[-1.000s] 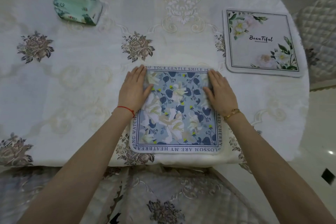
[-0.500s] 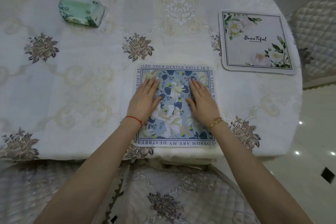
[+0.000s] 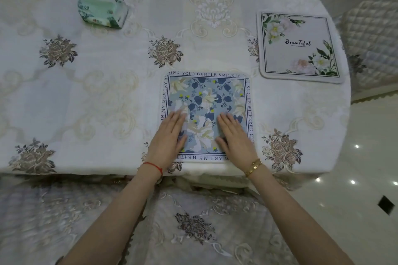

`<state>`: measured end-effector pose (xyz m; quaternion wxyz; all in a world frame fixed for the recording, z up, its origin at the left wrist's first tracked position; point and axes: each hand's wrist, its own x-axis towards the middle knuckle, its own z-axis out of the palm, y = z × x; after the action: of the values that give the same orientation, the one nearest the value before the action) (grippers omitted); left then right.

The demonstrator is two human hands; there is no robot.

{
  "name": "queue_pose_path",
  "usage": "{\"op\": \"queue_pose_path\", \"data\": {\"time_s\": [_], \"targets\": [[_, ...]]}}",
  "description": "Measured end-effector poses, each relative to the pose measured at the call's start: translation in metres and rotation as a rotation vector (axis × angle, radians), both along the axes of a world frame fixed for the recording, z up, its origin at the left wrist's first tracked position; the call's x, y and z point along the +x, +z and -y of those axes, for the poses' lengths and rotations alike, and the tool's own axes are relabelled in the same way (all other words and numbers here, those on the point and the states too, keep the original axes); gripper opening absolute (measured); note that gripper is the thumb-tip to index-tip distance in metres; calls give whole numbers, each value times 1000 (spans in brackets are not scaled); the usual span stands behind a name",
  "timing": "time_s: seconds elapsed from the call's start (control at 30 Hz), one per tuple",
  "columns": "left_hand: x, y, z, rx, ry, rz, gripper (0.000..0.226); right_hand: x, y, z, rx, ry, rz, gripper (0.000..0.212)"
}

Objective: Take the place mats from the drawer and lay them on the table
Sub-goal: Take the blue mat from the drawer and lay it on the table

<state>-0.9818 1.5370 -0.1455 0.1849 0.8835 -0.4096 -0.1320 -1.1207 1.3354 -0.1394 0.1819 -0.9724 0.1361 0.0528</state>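
Blue mat: I see the blue floral place mat point(image 3: 206, 114) lying flat at the near edge of the counter point(image 3: 107, 103), centred in front of me, its near border flush with the counter's rim.
Left hand: my left hand point(image 3: 168, 137) rests palm down on the mat's near-left part, its fingers point(image 3: 175, 117) straight and close together, pointing far; the palm overlaps the mat's left border.
Right hand: my right hand point(image 3: 234, 135) lies flat on the mat's near-right part, fingers point(image 3: 226, 119) straight and together, the thumb spread toward the middle.
White mat: the second place mat point(image 3: 299, 47), white with flowers and the word "Beautiful", lies flat at the far right, well apart from both hands.
Tissue pack: a green tissue pack point(image 3: 102, 9) sits far left.
Chair: a quilted chair point(image 3: 372, 34) stands beside the counter's right edge.
Change: compared with half a second ago, both hands have slid nearer along the blue mat, from its middle to its near part; the mat itself has not shifted.
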Motion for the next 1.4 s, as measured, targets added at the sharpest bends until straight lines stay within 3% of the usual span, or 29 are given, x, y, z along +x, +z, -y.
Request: {"op": "queue_pose_path", "data": {"time_s": [0.43,0.67,1.03,1.4], "targets": [[-11,-4,-50,76,106,12,61,-68,2,19,-17,-231,-46,59],[-40,3,-31,8,13,-24,64,-46,0,-28,42,-72,-18,63],[-31,-3,-57,60,55,17,61,-88,4,15,-17,-185,-48,65],[31,5,27,-18,2,26,58,41,7,27,31,-79,-10,64]]}}
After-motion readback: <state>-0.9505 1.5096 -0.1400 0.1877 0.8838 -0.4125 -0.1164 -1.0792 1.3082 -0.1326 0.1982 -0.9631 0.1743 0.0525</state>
